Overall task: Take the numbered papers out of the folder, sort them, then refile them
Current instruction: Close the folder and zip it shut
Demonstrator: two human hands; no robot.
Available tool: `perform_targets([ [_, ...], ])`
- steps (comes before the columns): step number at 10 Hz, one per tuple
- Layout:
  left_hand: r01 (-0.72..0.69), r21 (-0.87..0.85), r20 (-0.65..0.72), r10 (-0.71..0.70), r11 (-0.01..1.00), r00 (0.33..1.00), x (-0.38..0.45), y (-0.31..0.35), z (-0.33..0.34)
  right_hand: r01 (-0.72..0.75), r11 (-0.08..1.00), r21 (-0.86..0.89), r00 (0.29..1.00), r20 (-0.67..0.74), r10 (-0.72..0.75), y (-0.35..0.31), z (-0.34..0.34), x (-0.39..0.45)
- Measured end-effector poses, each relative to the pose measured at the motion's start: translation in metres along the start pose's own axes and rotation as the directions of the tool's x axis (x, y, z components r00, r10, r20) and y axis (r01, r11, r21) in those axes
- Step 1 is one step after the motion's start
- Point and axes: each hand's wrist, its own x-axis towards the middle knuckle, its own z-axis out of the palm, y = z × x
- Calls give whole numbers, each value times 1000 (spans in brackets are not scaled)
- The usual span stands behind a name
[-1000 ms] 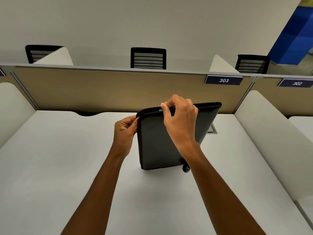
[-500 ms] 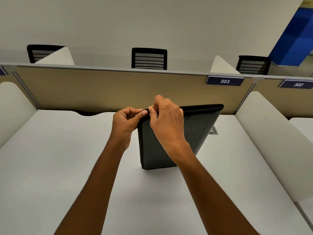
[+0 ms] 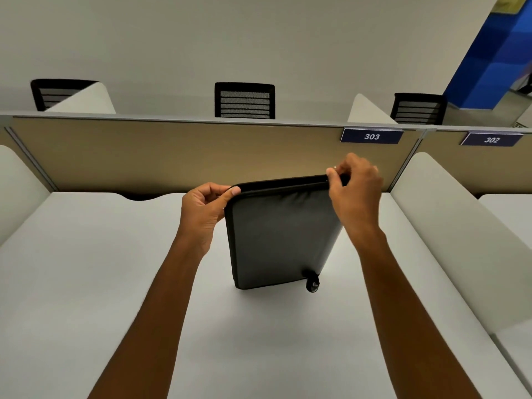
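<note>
A dark grey fabric folder (image 3: 280, 237) stands upright on its lower edge on the worktop (image 3: 86, 269), its broad face toward the camera. Its black zipped top edge runs between the two grips, one at each upper corner. A small black pull tab (image 3: 312, 283) hangs at its lower right corner, well below the right grip.

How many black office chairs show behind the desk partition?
3: chair at left, partly hidden; chair at centre; chair at right. Only backrests show; others may be hidden.
</note>
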Motion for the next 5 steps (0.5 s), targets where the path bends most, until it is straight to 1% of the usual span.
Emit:
perform_targets([
  [1,19,-13,13,-19,1000,1000,1,0,0,-58,997,-47,997,-51,56,25,-11,12],
  [2,9,-2,17,-9,1000,1000,3,-2,-1,-115,993,-25,991,-64,114,46,-24,23],
  [3,-1,11,25,1,1000,1000,3,-4,-1,-141,990,13,990,-28,141,51,-27,27],
  [5,-40,-65,1,40,997,999,-7,-22,-5,-133,991,12,988,-75,133,48,-16,26],
])
